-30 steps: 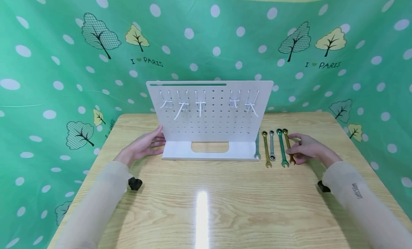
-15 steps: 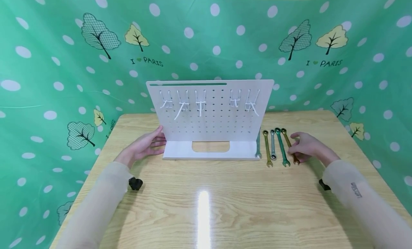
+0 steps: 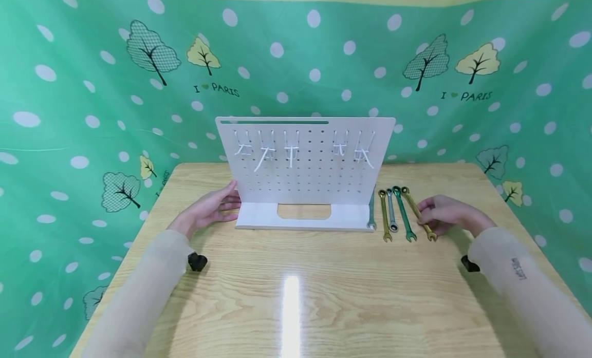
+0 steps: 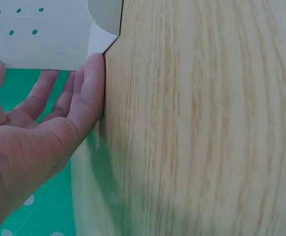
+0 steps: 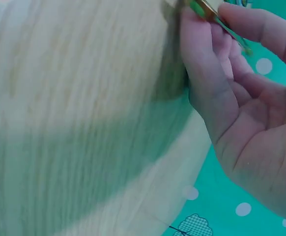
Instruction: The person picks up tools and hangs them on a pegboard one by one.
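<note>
A white pegboard (image 3: 273, 178) stands upright on its base with several wire hooks. At its left edge my left hand (image 3: 214, 208) grips it, thumb toward the front face and fingertips at the edge; the left wrist view shows the little finger (image 4: 90, 86) by the base corner. To the board's right, my right hand (image 3: 446, 214) pinches a gold ratchet wrench (image 3: 413, 204) between thumb and fingers, near its open end. Left of that wrench lie a green wrench (image 3: 404, 211), a silver wrench (image 3: 391, 209) and another gold wrench (image 3: 385, 214).
A teal wrench (image 3: 372, 214) lies right against the board's base, partly covered by the panel. The wooden table (image 3: 351, 291) runs back to a green dotted curtain (image 3: 277, 70) behind and at both sides.
The gold wrench in my right hand has turned, its open end swinging right and its ring end shifting left toward the green wrench. My left hand stays at the pegboard.
</note>
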Tool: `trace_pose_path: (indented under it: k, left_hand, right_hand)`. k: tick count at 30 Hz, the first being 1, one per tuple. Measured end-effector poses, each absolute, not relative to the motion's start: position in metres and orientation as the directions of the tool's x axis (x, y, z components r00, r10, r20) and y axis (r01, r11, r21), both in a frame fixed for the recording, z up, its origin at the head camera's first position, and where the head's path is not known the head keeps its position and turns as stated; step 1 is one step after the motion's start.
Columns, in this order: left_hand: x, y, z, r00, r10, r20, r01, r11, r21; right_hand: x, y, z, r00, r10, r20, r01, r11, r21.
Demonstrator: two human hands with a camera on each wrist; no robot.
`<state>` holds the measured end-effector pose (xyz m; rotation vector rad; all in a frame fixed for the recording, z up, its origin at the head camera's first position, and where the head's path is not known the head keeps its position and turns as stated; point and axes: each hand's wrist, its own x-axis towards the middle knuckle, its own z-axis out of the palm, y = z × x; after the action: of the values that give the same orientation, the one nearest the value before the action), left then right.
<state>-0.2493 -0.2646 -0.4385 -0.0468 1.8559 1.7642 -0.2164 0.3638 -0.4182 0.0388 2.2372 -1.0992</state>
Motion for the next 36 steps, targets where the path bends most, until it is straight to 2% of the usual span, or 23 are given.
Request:
trace_pose_path:
  k: [5, 9, 18, 25, 36]
  left_hand:
    - [-0.25, -0.266, -0.439, -0.827, 0.369, -0.424, -0.412, 0.117, 0.904]
    - [-0.251, -0.266, -0.437, -0.832, 0.362, -0.421, -0.405, 0.124, 0.906]
    - [-0.25, -0.266, -0.439, -0.829, 0.357, -0.429, -0.416, 0.118, 0.902]
    - [-0.249, -0.267, -0.441, -0.838, 0.347, -0.422, -0.407, 0.119, 0.905]
    - [-0.249, -0.267, -0.438, -0.831, 0.358, -0.426, -0.409, 0.124, 0.904]
  right_hand:
    - [-0.213, 0.37, -0.411, -0.76, -0.323, -0.563, 0.256, 0.648, -0.717]
    - [-0.208, 0.366, -0.4, -0.76, -0.371, -0.534, 0.232, 0.613, -0.756]
    - [-0.188, 0.322, -0.375, -0.767, -0.453, -0.454, 0.202, 0.501, -0.842]
    - [-0.18, 0.284, -0.356, -0.785, -0.522, -0.334, 0.082, 0.446, -0.891]
    - [-0.163, 0.253, -0.312, -0.805, -0.555, -0.209, -0.078, 0.449, -0.89]
